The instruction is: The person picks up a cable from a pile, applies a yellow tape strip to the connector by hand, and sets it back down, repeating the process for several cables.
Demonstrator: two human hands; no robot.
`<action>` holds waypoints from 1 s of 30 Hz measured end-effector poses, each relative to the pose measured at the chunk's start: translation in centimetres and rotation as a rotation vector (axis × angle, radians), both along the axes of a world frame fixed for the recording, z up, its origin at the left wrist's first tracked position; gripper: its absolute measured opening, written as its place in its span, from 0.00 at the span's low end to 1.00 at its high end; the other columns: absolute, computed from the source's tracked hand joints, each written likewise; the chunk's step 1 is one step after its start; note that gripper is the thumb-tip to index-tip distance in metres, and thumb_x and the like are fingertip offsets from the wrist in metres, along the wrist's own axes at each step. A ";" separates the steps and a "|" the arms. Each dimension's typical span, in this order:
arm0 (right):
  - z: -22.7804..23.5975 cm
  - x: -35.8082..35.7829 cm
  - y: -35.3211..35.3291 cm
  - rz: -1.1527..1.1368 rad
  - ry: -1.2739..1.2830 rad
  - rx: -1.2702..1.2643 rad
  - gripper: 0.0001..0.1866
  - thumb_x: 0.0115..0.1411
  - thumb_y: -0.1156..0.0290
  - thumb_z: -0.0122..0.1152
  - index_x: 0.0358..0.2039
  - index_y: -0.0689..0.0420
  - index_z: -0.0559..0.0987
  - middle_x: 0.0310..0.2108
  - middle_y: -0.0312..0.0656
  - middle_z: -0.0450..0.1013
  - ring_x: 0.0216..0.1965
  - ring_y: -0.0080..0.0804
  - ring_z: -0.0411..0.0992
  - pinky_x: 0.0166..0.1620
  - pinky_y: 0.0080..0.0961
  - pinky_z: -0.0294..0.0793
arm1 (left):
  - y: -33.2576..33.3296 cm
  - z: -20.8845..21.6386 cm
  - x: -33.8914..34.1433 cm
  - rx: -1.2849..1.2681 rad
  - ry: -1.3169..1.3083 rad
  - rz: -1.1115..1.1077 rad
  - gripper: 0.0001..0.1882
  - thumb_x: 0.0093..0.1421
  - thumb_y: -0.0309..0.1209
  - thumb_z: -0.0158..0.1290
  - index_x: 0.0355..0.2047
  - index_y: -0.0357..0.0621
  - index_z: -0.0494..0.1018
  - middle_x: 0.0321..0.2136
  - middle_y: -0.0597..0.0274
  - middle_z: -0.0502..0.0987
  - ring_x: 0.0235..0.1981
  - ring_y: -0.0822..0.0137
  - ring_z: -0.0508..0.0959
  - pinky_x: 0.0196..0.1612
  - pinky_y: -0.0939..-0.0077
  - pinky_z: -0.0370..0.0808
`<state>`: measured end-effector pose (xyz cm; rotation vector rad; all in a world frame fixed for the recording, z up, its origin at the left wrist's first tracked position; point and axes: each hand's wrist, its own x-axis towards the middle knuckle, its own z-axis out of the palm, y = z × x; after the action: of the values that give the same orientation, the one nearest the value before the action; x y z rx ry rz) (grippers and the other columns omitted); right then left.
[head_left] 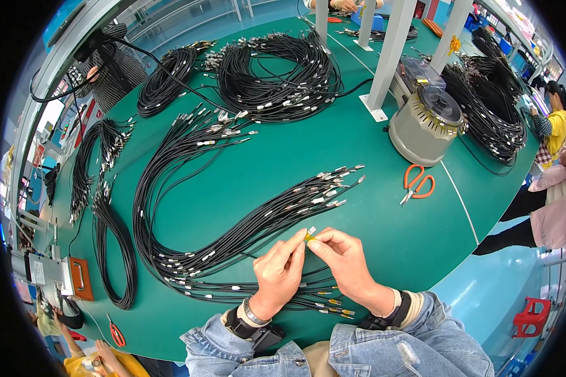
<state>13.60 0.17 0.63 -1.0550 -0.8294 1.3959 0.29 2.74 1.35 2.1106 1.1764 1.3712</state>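
Observation:
Close together over the near middle of the table, my left hand [280,270] and my right hand [349,264] pinch one cable end [311,231] between thumbs and forefingers. It shows a small white tip and a yellow piece, probably tape; the fingertips cover the rest. Just beyond and to the left, a long bundle of black cables [226,242] with white-tagged ends curves across the green table. Beneath and between my wrists lie several cable ends with yellow bands [333,303], partly hidden by my hands.
At the right stand orange-handled scissors [418,185] and a round grey machine [424,129] with short yellow strips around its rim. Coiled black cables [273,78] lie at the back; more bundles [114,254] lie left. Metal posts [390,60] rise from the table [390,251]. Other people work nearby.

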 end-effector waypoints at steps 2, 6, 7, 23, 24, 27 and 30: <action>0.0 0.1 0.1 0.003 0.022 -0.010 0.04 0.58 0.75 0.57 0.31 0.62 0.76 0.32 0.34 0.71 0.35 0.18 0.68 0.41 0.17 0.68 | -0.4 -0.2 0.1 -0.158 -0.094 -0.006 0.13 0.53 0.17 0.54 0.40 0.36 0.73 0.18 0.62 0.74 0.14 0.78 0.70 0.16 0.84 0.65; -0.1 0.2 0.1 0.014 0.071 -0.027 0.04 0.59 0.75 0.57 0.32 0.62 0.77 0.33 0.35 0.72 0.36 0.18 0.69 0.42 0.18 0.68 | -0.6 -0.4 0.1 -0.264 -0.176 -0.043 0.08 0.56 0.19 0.53 0.37 0.34 0.71 0.19 0.63 0.75 0.16 0.79 0.72 0.16 0.85 0.67; -0.1 0.2 0.1 0.016 0.074 -0.025 0.05 0.59 0.75 0.56 0.32 0.62 0.77 0.33 0.35 0.72 0.36 0.19 0.69 0.42 0.18 0.68 | -0.6 -0.4 0.1 -0.278 -0.194 -0.060 0.07 0.56 0.19 0.52 0.36 0.33 0.70 0.20 0.63 0.75 0.17 0.79 0.72 0.17 0.85 0.67; 0.0 -0.1 0.0 -0.004 0.022 0.016 0.06 0.58 0.74 0.58 0.31 0.63 0.77 0.31 0.35 0.72 0.34 0.18 0.68 0.40 0.18 0.68 | -0.7 -0.1 -0.1 -0.376 -0.203 -0.081 0.03 0.60 0.21 0.49 0.30 0.34 0.68 0.17 0.65 0.72 0.15 0.81 0.68 0.16 0.87 0.63; 0.0 -0.2 0.1 -0.017 0.020 0.022 0.06 0.58 0.73 0.58 0.31 0.63 0.77 0.30 0.34 0.72 0.33 0.17 0.67 0.38 0.18 0.67 | -0.7 -0.1 -0.1 -0.376 -0.203 -0.081 0.03 0.60 0.21 0.49 0.30 0.34 0.68 0.17 0.65 0.72 0.15 0.81 0.68 0.16 0.87 0.63; 0.0 -0.1 0.1 -0.016 0.019 0.025 0.06 0.58 0.72 0.58 0.30 0.63 0.77 0.29 0.34 0.72 0.33 0.17 0.67 0.38 0.18 0.67 | -0.7 0.1 -0.3 -0.419 -0.174 -0.095 0.03 0.60 0.22 0.48 0.30 0.34 0.68 0.16 0.65 0.72 0.13 0.81 0.68 0.15 0.87 0.63; 0.0 -0.1 0.1 -0.014 0.014 0.029 0.07 0.58 0.72 0.58 0.30 0.63 0.77 0.29 0.34 0.72 0.33 0.17 0.67 0.38 0.18 0.67 | -0.7 0.8 -0.4 -0.439 -0.152 -0.107 0.03 0.61 0.22 0.48 0.30 0.34 0.68 0.15 0.65 0.72 0.12 0.80 0.68 0.15 0.86 0.64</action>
<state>13.49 0.24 0.60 -1.0255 -0.8284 1.3742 -0.09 2.03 2.11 1.7049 1.1588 1.0847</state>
